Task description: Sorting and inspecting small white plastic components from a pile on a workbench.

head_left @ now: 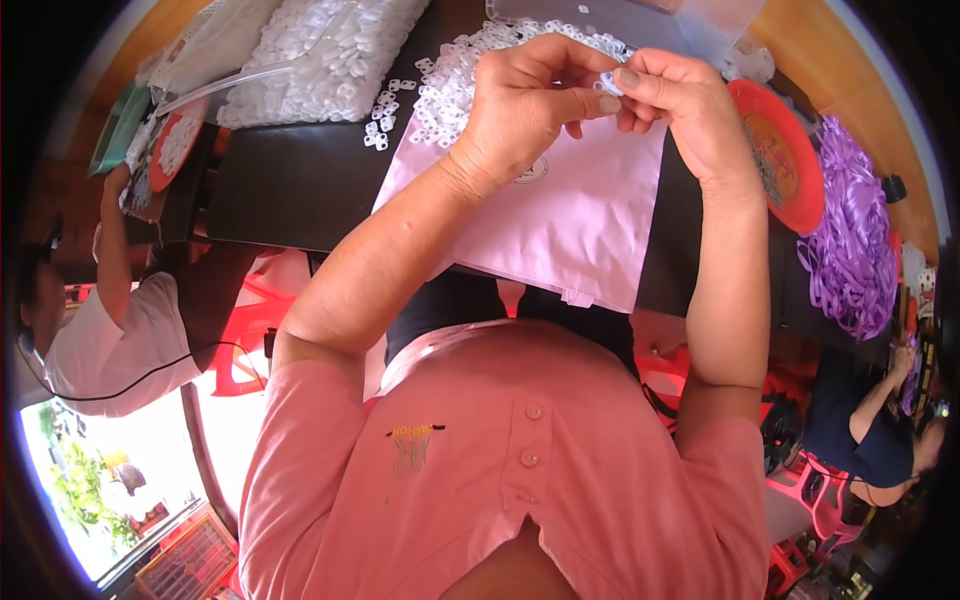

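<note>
Both hands meet above a pink cloth bag that lies on the dark table. Between the fingertips is a small white plastic piece; fingers cover most of it. My left hand pinches it from the left with thumb and forefinger. From the right, my right hand grips it with the thumb on top. Just behind the hands spreads a heap of small white plastic pieces, each with a hole, partly lying on the bag's far end.
A clear bag full of white pieces lies at far left. On the right are a red plate with small metal parts and a bundle of purple ribbon. A clear plastic bin stands behind. People sit at left and right.
</note>
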A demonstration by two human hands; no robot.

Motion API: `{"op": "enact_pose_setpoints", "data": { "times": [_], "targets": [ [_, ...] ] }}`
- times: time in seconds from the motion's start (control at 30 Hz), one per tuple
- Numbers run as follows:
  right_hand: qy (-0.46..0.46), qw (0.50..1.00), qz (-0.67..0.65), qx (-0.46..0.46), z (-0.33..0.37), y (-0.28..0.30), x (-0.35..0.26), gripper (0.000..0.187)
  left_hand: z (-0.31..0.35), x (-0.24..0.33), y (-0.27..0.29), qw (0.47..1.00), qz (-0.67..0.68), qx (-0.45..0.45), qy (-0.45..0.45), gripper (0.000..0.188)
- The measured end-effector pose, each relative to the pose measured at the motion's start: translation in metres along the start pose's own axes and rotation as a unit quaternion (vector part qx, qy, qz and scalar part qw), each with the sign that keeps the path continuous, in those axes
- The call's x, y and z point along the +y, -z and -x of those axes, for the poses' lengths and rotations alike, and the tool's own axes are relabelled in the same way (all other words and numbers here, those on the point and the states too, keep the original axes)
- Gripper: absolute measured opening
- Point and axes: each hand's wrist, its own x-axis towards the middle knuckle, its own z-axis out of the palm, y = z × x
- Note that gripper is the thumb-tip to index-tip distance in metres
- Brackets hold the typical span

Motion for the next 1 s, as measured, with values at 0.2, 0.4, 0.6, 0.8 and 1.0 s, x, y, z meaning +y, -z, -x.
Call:
{"op": "enact_pose_setpoints", "data": {
  "times": [0.2, 0.4, 0.6, 0.8, 1.0],
  "targets": [
    [-0.006, 0.999, -0.012, 0.032, 0.003, -0.008, -0.002, 0.024, -0.002, 0.001, 0.002, 1.0, -0.007, 0.012, 0.008, 0.022],
    [-0.007, 0.998, -0.031, 0.045, 0.005, -0.015, -0.009, 0.022, -0.002, 0.003, 0.004, 1.0, -0.002, 0.019, 0.006, 0.022],
    [0.027, 0.998, -0.013, 0.051, 0.006, -0.013, -0.007, 0.021, -0.003, -0.001, 0.002, 0.998, 0.06, 0.033, -0.002, 0.021],
    [0.034, 0.996, -0.043, 0.078, 0.007, -0.016, -0.006, 0.021, -0.001, 0.001, 0.003, 0.998, 0.051, 0.034, -0.005, 0.021],
    [0.048, 0.993, -0.046, 0.101, 0.007, -0.017, -0.006, 0.022, -0.002, 0.003, 0.004, 0.998, 0.052, 0.042, 0.001, 0.024]
  ]
}}
